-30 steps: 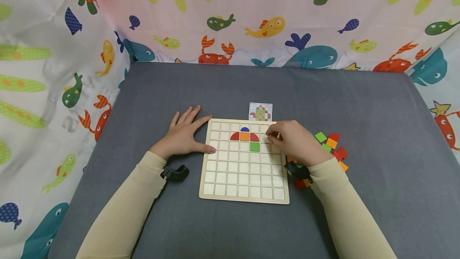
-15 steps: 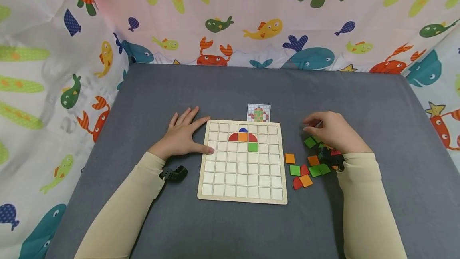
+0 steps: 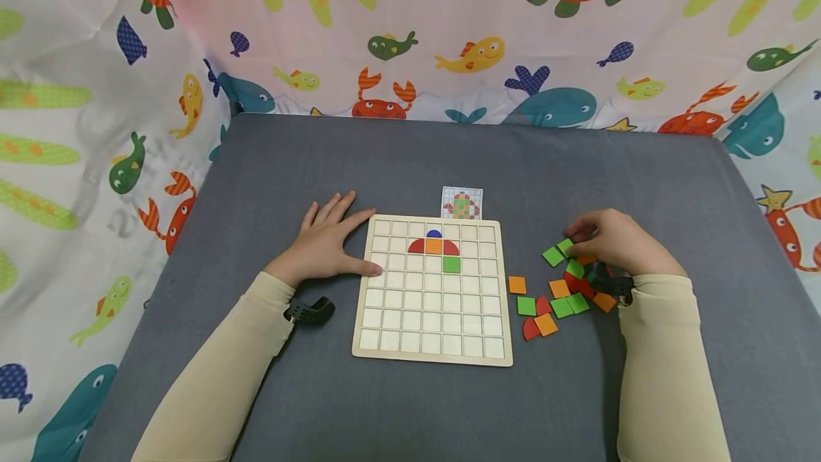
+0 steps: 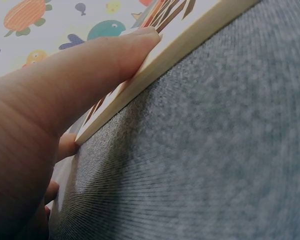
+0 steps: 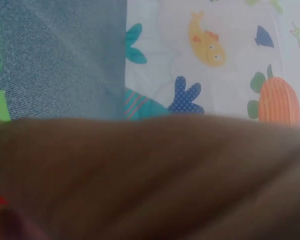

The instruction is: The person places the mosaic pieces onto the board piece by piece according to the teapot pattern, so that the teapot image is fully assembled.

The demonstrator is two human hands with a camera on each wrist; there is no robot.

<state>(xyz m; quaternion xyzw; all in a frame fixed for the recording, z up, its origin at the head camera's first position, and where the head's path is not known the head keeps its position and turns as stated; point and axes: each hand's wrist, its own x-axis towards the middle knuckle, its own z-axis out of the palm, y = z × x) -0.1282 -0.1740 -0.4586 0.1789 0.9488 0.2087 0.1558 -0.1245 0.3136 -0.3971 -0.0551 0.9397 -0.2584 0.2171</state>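
Note:
My left hand (image 3: 326, 244) rests beside a wooden grid board (image 3: 432, 361), fingers spread. Its thumb (image 4: 110, 55) lies on the board's left edge, and the index fingertip touches the upper left corner. On the board sit a blue half-round tile (image 3: 434, 234), an orange square (image 3: 433, 246) between two red curved tiles, and a green square (image 3: 452, 264) below. At the loose pile, my right hand (image 3: 612, 239) has thumb and forefinger curled at the edge of a green square tile (image 3: 565, 247). In the right wrist view the hand hides most of the pile.
A small pattern card (image 3: 462, 202) lies behind the board's far edge. Right of the board are loose green, orange and red tiles, among them an orange square (image 3: 517, 285) close to the board. A sea-animal printed curtain (image 3: 308, 41) borders the grey table (image 3: 308, 162).
My right hand has gone from over the board's right side to the tile pile, then lowered to a green square. My left hand has stayed at the board's edge.

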